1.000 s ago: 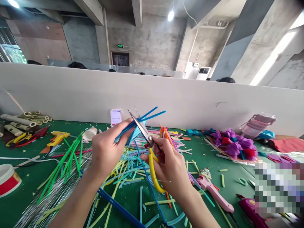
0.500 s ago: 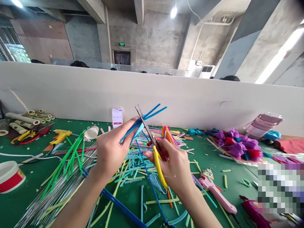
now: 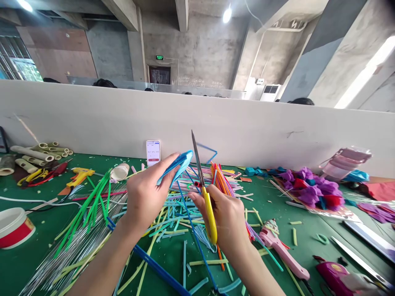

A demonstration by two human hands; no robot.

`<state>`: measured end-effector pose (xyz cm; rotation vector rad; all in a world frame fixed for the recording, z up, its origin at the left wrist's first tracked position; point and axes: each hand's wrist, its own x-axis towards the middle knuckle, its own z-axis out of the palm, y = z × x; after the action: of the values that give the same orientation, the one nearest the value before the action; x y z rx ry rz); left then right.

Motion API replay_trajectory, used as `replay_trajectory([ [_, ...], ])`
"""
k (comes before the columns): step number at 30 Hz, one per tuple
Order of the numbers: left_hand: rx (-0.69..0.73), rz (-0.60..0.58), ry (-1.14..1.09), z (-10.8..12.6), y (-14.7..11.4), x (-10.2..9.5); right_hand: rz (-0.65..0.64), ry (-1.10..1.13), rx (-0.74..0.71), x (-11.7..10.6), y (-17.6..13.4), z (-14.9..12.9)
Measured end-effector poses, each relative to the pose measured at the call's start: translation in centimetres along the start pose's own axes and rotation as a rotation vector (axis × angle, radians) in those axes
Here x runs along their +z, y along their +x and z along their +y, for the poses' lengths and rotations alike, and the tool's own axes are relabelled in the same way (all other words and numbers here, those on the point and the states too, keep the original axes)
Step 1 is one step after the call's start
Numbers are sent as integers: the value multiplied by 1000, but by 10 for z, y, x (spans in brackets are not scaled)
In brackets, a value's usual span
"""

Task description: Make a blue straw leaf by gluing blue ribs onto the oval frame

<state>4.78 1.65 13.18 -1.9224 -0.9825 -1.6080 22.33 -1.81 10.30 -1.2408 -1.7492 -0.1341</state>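
Observation:
My left hand (image 3: 148,193) is closed around a bunch of blue pipe cleaners (image 3: 182,162), its trimmed ends sticking out past the fingertips. In my right hand (image 3: 226,213) are scissors with yellow handles (image 3: 210,213); their blades are together and point upward, just right of the bunch. Beyond the blades a thin blurred blue piece (image 3: 211,150) hangs in the air. Below both hands lies a heap of pipe cleaners in turquoise (image 3: 175,207), yellow and pink, with an orange bundle (image 3: 220,176) behind the scissors. Longer dark blue pipe cleaners (image 3: 160,269) lie nearest me.
Green pipe cleaners (image 3: 89,209) and silver wires (image 3: 74,250) lie left, near a yellow glue gun (image 3: 82,174), pliers (image 3: 43,174) and bamboo tubes (image 3: 33,154). A phone (image 3: 153,153) leans on the white partition (image 3: 247,131). A pink tool (image 3: 285,255), knife blade (image 3: 358,259) and purple flowers (image 3: 308,185) lie right.
The scissor blades have closed through the blue pipe cleaners and swung more upright. Two protruding ends have come off the bunch, and blurred blue pieces now show beyond the blades.

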Motion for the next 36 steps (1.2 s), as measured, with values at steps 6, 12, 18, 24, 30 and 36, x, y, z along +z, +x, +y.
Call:
replay_trajectory([
  [6, -114, 48, 9, -11, 4, -11, -239, 13, 247, -2, 9, 22],
  [12, -175, 95, -26, -13, 13, -33, -316, -78, 210, 6, 5, 59],
  [18, -418, -63, -262, -12, 19, -38, -625, -386, 349, 18, -1, 78],
  [24, -675, -333, -594, -28, 12, -18, -758, -427, 383, 36, -11, 83],
  [30, -757, -341, -670, -32, 8, -10, -791, -181, 328, 29, -3, 79],
  [36, -819, -384, -785, -32, 6, -3, -606, 409, 424, 12, 15, 46],
])
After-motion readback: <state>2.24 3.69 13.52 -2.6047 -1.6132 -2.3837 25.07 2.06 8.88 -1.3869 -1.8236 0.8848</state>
